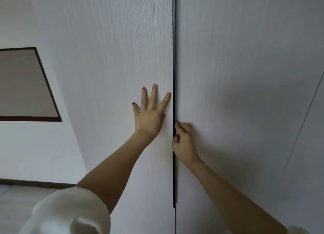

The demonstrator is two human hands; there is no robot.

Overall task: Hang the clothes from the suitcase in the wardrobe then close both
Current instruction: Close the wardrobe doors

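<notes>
Flat and spread, the left hand (149, 113) presses its palm and straight fingers against the left wardrobe door (108, 72), close to that door's right edge; it holds nothing. Further left, beyond the wardrobe's side, a dark-framed panel (26, 86) hangs on the white wall (35, 146), and a white sleeve (70, 212) fills the lower left corner of the view.

Between the two doors runs a dark handle strip (174, 75), a narrow vertical line down the meeting edges. Just right of it, the right hand (184, 140) has its fingers curled into that strip at the left edge of the right wardrobe door (245, 93), so this hand is closed round the door's edge. Both doors look shut or nearly so, their faces level with each other. Neither the suitcase nor any clothes are in view, so I cannot tell whether hanging is done or has yet to start.

The plainest risk is a pinch: the right fingertips sit in the gap, and a firm push from the left palm could trap them between the door edges. If the aim is to open, pulling right while the left hand bears on its door could strain the hinge or let the fingers slip off the thin strip. If a garment hangs near the front inside, it could catch in the seam, though nothing shows there.
</notes>
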